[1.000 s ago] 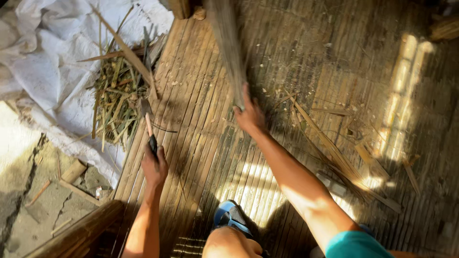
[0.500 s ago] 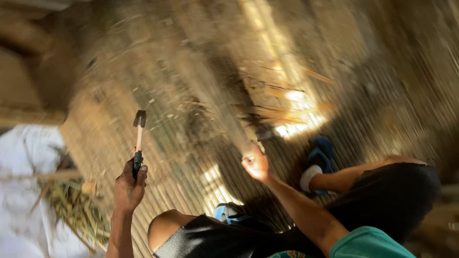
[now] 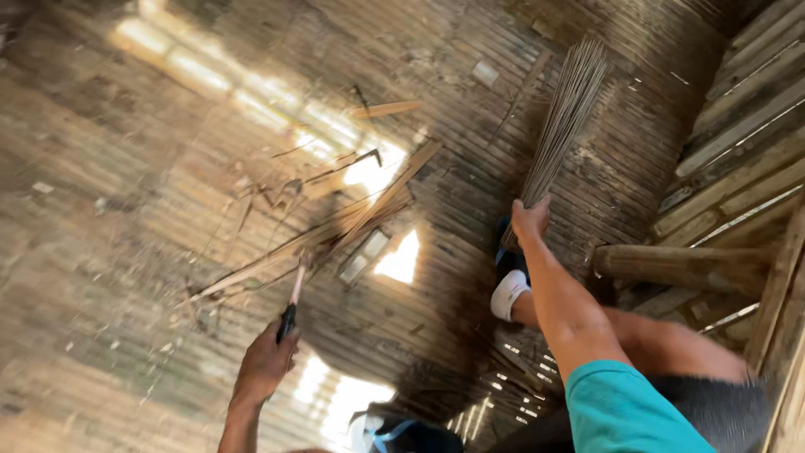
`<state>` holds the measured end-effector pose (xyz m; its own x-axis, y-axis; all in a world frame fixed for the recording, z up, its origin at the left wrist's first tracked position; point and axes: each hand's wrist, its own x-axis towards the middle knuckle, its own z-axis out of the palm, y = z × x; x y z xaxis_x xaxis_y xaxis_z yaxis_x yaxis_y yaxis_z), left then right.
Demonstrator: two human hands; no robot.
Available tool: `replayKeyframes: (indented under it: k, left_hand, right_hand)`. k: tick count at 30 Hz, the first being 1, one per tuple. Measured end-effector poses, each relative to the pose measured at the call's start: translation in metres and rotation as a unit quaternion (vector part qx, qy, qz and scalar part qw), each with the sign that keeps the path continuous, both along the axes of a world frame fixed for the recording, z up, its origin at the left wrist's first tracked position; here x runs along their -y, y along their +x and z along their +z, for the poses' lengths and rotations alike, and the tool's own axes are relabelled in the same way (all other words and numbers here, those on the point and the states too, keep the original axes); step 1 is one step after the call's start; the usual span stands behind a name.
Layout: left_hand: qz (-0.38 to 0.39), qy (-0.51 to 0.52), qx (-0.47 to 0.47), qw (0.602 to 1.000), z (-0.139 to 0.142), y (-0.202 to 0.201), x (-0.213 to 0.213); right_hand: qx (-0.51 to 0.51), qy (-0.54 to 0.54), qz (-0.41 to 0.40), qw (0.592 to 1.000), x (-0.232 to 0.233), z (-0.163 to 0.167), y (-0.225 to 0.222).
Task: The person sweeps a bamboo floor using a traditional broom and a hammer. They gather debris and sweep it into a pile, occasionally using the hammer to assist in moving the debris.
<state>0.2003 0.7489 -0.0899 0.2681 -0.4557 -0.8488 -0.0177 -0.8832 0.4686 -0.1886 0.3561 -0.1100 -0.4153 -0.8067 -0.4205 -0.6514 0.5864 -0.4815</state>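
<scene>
- Here, the surface under the person was a floor made of thin bamboo slats laid close together, worn and dusty, with bright patches of sunlight falling on it.
- Loose bamboo strips and small dry scraps lay scattered on the slats, near the middle of the view.
- At the right side stood a wall of wooden slats with narrow gaps, and a thick round pole lay just beside it.
- The right hand was closed around the lower end of a bundle of thin sticks, like a broom, which pointed away from the person over the floor.
- The left hand had its fingers closed around the dark handle of a small knife; the blade was blurred and pointed toward the loose strips.
- The two hands were well apart.
- A foot in a blue and white shoe rested on the slats just beside the right arm.
</scene>
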Motion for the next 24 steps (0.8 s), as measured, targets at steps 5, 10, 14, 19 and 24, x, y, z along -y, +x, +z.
replayKeyframes:
  k: [5, 10, 14, 19, 24]
  left_hand:
    - [0.039, -0.024, -0.004, 0.999, -0.021, -0.009, 0.002]
    - [0.038, 0.002, 0.053, 0.998, -0.024, -0.008, 0.015]
    - [0.094, -0.075, 0.078, 0.99, 0.006, -0.01, 0.029]
    - [0.185, -0.148, 0.099, 0.967, 0.041, -0.013, 0.049]
    - [0.296, -0.212, 0.067, 0.929, 0.057, -0.012, 0.041]
  right_hand:
    - [0.057, -0.042, -0.05, 0.996, 0.077, -0.019, -0.036]
    - [0.024, -0.033, 0.109, 0.993, 0.107, -0.028, -0.04]
    - [-0.023, -0.006, 0.311, 0.95, 0.089, -0.029, -0.021]
    - [-0.034, -0.058, 0.455, 0.888, 0.047, -0.028, 0.018]
    - [-0.035, -0.01, 0.517, 0.855, -0.031, -0.036, 0.057]
